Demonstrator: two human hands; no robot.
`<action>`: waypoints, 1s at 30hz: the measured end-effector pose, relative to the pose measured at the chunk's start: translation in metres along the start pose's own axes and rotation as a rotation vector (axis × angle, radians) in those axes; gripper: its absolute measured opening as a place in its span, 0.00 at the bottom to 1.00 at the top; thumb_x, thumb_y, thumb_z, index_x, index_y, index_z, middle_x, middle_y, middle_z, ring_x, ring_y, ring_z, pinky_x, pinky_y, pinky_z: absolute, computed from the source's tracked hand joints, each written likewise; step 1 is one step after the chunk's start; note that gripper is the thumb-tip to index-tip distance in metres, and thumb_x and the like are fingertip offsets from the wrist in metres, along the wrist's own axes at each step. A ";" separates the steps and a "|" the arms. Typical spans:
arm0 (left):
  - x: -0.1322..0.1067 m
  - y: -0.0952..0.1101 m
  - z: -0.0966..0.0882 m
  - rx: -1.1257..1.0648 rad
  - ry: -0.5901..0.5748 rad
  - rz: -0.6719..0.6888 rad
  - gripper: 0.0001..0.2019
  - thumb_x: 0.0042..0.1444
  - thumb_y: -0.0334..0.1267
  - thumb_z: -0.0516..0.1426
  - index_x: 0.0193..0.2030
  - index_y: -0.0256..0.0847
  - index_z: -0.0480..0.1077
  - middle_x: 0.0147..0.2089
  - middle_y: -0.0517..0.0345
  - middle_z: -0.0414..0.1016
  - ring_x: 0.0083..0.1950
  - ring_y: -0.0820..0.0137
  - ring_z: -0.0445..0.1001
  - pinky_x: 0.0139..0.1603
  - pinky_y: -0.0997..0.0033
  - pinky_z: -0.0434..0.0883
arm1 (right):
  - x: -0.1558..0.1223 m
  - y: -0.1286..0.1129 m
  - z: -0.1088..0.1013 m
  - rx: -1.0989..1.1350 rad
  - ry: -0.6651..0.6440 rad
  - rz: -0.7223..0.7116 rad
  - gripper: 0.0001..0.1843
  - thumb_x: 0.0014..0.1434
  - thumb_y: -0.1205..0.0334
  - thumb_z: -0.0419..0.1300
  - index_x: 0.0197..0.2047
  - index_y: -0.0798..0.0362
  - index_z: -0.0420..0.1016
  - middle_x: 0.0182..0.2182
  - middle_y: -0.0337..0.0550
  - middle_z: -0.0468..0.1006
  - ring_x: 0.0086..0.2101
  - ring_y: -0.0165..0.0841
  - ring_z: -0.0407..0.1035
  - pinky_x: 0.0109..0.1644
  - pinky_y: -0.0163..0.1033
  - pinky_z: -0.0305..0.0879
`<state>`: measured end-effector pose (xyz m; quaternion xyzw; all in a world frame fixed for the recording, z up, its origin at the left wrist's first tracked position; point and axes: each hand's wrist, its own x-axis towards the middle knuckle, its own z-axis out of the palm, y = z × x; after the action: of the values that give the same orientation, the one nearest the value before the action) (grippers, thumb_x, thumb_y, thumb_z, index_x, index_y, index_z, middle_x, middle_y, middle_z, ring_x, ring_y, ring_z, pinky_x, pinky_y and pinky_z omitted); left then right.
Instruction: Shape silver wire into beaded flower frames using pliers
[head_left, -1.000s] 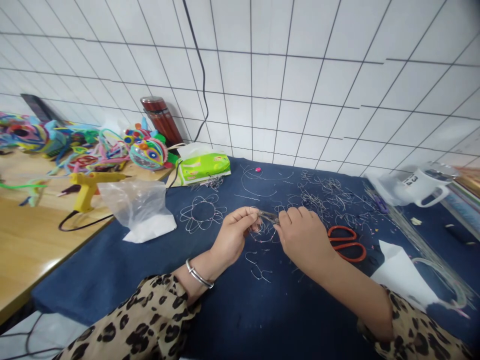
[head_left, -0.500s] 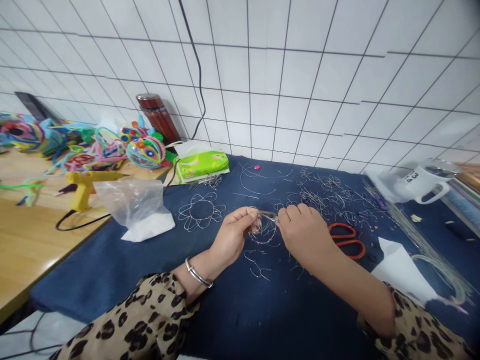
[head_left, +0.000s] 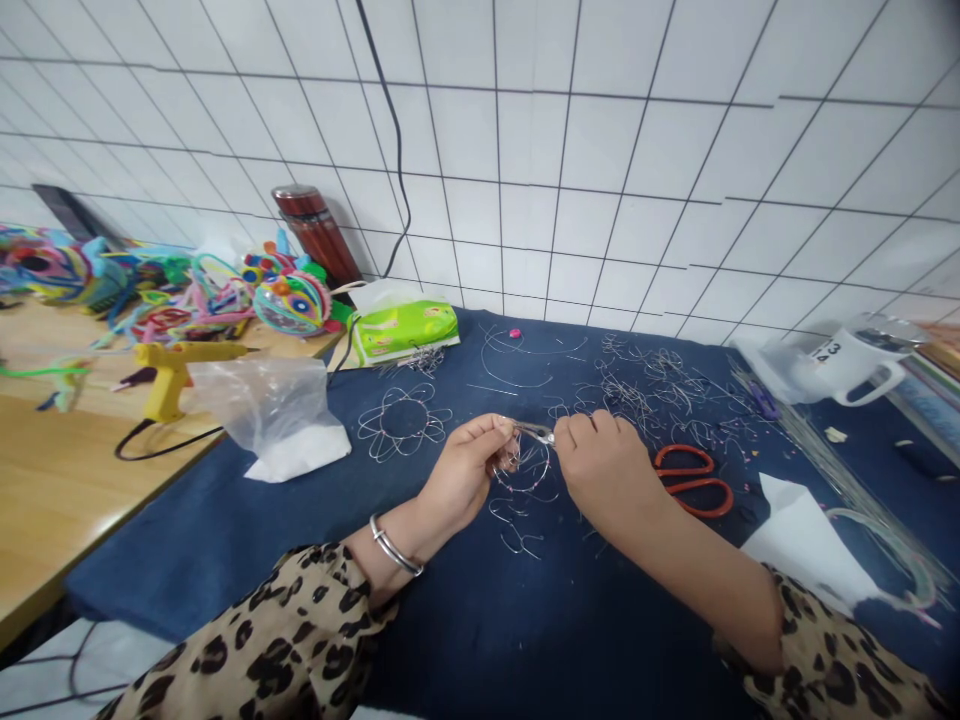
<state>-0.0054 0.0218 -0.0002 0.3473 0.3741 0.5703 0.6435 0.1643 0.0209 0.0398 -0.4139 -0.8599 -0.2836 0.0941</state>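
Between finger and thumb, my left hand [head_left: 471,465] pinches a ring of bent wire [head_left: 531,487] that hangs below the fingertips. My right hand [head_left: 606,470] is wrapped round a pair of pliers [head_left: 536,433]; the handles are hidden in the fist. The pliers' jaws meet the wire right at my left fingertips. To the left, a flower-shaped wire frame [head_left: 405,422] lies flat on the dark blue cloth [head_left: 450,640]. Loose wire bits [head_left: 517,530] lie just below the hands. Red-handled scissors [head_left: 697,482] rest beside my right wrist.
Wire scraps [head_left: 645,385] are scattered behind my right hand. At left are a plastic bag [head_left: 262,410], a yellow glue gun [head_left: 165,380], a green tissue pack [head_left: 405,330] and a thermos [head_left: 319,235]. A white mug [head_left: 855,360], paper [head_left: 810,545] and long straight wires [head_left: 862,490] lie at right.
The wire ring below my left fingers has turned slightly and shows rounder. My right hand with the pliers has shifted very little.
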 end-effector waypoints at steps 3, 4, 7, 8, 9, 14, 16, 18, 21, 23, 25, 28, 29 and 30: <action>0.001 0.000 0.000 -0.006 0.002 -0.014 0.06 0.52 0.37 0.59 0.29 0.35 0.69 0.25 0.60 0.66 0.24 0.77 0.62 0.27 0.75 0.63 | 0.000 -0.001 0.001 -0.016 -0.003 0.001 0.11 0.56 0.76 0.49 0.38 0.59 0.70 0.27 0.44 0.66 0.29 0.33 0.56 0.30 0.40 0.44; 0.001 0.000 0.000 -0.007 0.000 -0.018 0.06 0.52 0.37 0.59 0.29 0.35 0.69 0.25 0.60 0.66 0.24 0.77 0.62 0.27 0.75 0.63 | 0.000 -0.001 0.001 -0.021 -0.004 -0.001 0.10 0.56 0.76 0.49 0.37 0.59 0.70 0.26 0.44 0.66 0.29 0.34 0.56 0.30 0.40 0.44; 0.001 -0.001 -0.001 -0.010 -0.008 -0.018 0.06 0.52 0.36 0.58 0.28 0.35 0.69 0.25 0.61 0.66 0.23 0.78 0.61 0.27 0.75 0.63 | 0.000 -0.002 0.002 -0.036 -0.005 -0.005 0.10 0.56 0.76 0.49 0.38 0.60 0.70 0.26 0.44 0.66 0.29 0.34 0.56 0.30 0.41 0.44; 0.001 -0.001 -0.001 -0.009 -0.009 -0.016 0.07 0.53 0.36 0.58 0.28 0.35 0.68 0.24 0.61 0.65 0.23 0.78 0.61 0.27 0.75 0.63 | 0.000 -0.002 0.002 -0.039 -0.003 -0.006 0.10 0.56 0.76 0.49 0.38 0.60 0.70 0.26 0.44 0.66 0.29 0.34 0.56 0.29 0.40 0.44; 0.001 -0.001 -0.001 -0.007 -0.009 -0.015 0.07 0.53 0.36 0.58 0.27 0.35 0.68 0.24 0.61 0.65 0.23 0.78 0.61 0.27 0.75 0.63 | 0.000 -0.002 0.003 -0.040 0.001 -0.005 0.11 0.56 0.76 0.49 0.38 0.60 0.70 0.26 0.44 0.66 0.29 0.34 0.56 0.29 0.40 0.44; 0.001 -0.001 -0.001 -0.003 -0.003 -0.019 0.07 0.52 0.36 0.58 0.27 0.36 0.68 0.24 0.62 0.66 0.22 0.78 0.61 0.27 0.75 0.63 | -0.001 -0.003 0.004 -0.027 0.029 0.007 0.12 0.56 0.77 0.48 0.37 0.60 0.70 0.26 0.44 0.66 0.28 0.32 0.55 0.29 0.40 0.43; 0.001 -0.001 -0.001 -0.003 -0.002 -0.023 0.06 0.52 0.36 0.58 0.27 0.36 0.68 0.24 0.62 0.66 0.23 0.78 0.61 0.27 0.75 0.63 | -0.001 -0.003 0.004 -0.021 0.030 0.009 0.12 0.56 0.77 0.48 0.38 0.61 0.70 0.26 0.44 0.66 0.28 0.32 0.55 0.29 0.40 0.43; 0.001 0.000 -0.001 -0.003 -0.003 -0.023 0.07 0.52 0.36 0.58 0.27 0.36 0.68 0.24 0.62 0.65 0.23 0.78 0.61 0.27 0.75 0.63 | -0.001 -0.003 0.004 -0.021 0.021 0.009 0.12 0.56 0.77 0.48 0.38 0.61 0.70 0.26 0.45 0.67 0.29 0.32 0.55 0.29 0.40 0.43; 0.001 -0.001 -0.001 -0.004 -0.012 -0.018 0.07 0.53 0.35 0.58 0.27 0.36 0.68 0.24 0.62 0.65 0.23 0.78 0.60 0.27 0.75 0.63 | -0.001 -0.003 0.004 -0.027 0.006 0.005 0.11 0.56 0.77 0.48 0.38 0.61 0.70 0.26 0.45 0.67 0.29 0.33 0.56 0.29 0.40 0.43; 0.001 -0.001 -0.001 -0.002 -0.018 -0.013 0.06 0.53 0.35 0.57 0.27 0.36 0.68 0.24 0.62 0.65 0.23 0.78 0.61 0.27 0.75 0.63 | -0.001 -0.003 0.003 -0.024 -0.001 0.001 0.11 0.56 0.76 0.48 0.38 0.61 0.70 0.26 0.45 0.67 0.29 0.33 0.56 0.29 0.40 0.43; 0.001 -0.001 -0.002 0.003 -0.021 -0.010 0.06 0.54 0.35 0.57 0.28 0.35 0.68 0.23 0.62 0.64 0.23 0.78 0.61 0.26 0.75 0.62 | -0.001 -0.003 0.003 -0.018 -0.005 0.001 0.12 0.56 0.76 0.48 0.38 0.61 0.70 0.26 0.45 0.67 0.29 0.33 0.57 0.29 0.40 0.43; 0.001 -0.002 -0.002 0.009 -0.027 -0.006 0.06 0.54 0.35 0.57 0.28 0.35 0.68 0.23 0.62 0.64 0.23 0.78 0.61 0.26 0.75 0.62 | -0.001 -0.004 0.002 -0.009 -0.015 0.006 0.12 0.56 0.76 0.48 0.38 0.61 0.70 0.26 0.45 0.67 0.29 0.33 0.57 0.29 0.40 0.44; 0.001 -0.003 -0.002 0.010 -0.028 -0.004 0.07 0.54 0.35 0.57 0.28 0.35 0.68 0.23 0.62 0.64 0.23 0.78 0.61 0.26 0.75 0.62 | -0.001 -0.005 0.002 -0.005 -0.023 0.009 0.11 0.56 0.77 0.48 0.38 0.61 0.70 0.26 0.45 0.67 0.29 0.33 0.57 0.29 0.40 0.44; 0.001 -0.003 -0.002 0.010 -0.025 -0.002 0.06 0.54 0.35 0.57 0.28 0.35 0.68 0.24 0.62 0.64 0.23 0.78 0.61 0.26 0.76 0.62 | -0.001 -0.005 0.003 0.001 -0.033 0.014 0.11 0.56 0.76 0.48 0.39 0.61 0.70 0.27 0.46 0.68 0.29 0.34 0.58 0.29 0.40 0.45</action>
<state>-0.0056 0.0229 -0.0035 0.3574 0.3692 0.5632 0.6471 0.1614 0.0199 0.0352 -0.4244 -0.8587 -0.2754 0.0822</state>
